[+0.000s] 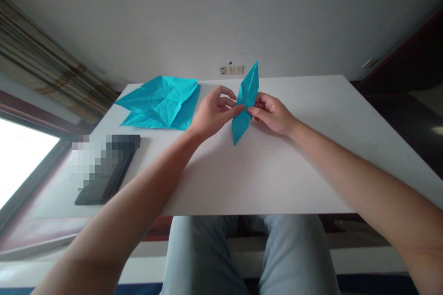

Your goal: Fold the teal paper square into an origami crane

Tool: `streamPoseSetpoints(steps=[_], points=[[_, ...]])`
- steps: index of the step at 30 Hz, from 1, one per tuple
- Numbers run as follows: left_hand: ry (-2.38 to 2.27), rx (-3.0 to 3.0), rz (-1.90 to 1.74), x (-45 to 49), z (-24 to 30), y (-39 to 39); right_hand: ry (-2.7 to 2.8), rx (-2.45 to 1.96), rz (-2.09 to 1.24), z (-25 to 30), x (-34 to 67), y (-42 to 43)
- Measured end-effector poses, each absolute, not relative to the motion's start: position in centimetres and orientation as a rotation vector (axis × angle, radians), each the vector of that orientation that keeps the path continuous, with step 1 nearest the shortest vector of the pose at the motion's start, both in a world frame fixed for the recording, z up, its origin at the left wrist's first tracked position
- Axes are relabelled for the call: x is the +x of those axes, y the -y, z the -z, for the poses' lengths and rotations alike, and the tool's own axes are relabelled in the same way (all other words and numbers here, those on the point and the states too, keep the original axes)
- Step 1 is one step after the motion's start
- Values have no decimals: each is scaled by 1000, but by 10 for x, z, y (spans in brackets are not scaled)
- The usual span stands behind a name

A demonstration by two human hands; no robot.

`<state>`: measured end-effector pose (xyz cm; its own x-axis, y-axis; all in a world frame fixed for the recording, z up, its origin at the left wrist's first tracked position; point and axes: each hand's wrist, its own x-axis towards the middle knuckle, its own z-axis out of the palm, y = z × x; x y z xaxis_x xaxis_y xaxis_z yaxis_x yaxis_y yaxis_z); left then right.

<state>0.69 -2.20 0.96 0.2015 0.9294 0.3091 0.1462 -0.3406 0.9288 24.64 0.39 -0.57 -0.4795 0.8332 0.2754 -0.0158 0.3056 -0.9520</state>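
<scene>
A folded piece of blue paper (249, 84), long and diamond-shaped with pointed ends, is held up above the white table (270, 170). My left hand (219, 108) pinches its middle from the left, with the thumb across the front. From the right, my right hand (272, 113) grips the same middle part between thumb and fingers. One point of the paper tilts up and away, the other down toward me. Behind the paper some of my fingertips are hidden. Left of my left hand lies creased, partly unfolded blue paper (162, 101) on top of a flat blue sheet (194, 108).
A dark, flat object (100, 189), partly blurred out, lies at the table's left side. Wall sockets (231, 70) sit just beyond the far edge. A striped curtain (51, 64) hangs at the left, and my knees (200, 249) are under the near edge.
</scene>
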Motion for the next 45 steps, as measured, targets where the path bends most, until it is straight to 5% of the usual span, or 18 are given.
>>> streamPoseSetpoints(steps=[18, 45], points=[[-1070, 2234, -1448, 16, -19, 36, 1814, -725, -1083, -8, 242, 15], [-965, 2351, -1216, 14, -31, 45, 1835, -710, -898, -25, 243, 24]])
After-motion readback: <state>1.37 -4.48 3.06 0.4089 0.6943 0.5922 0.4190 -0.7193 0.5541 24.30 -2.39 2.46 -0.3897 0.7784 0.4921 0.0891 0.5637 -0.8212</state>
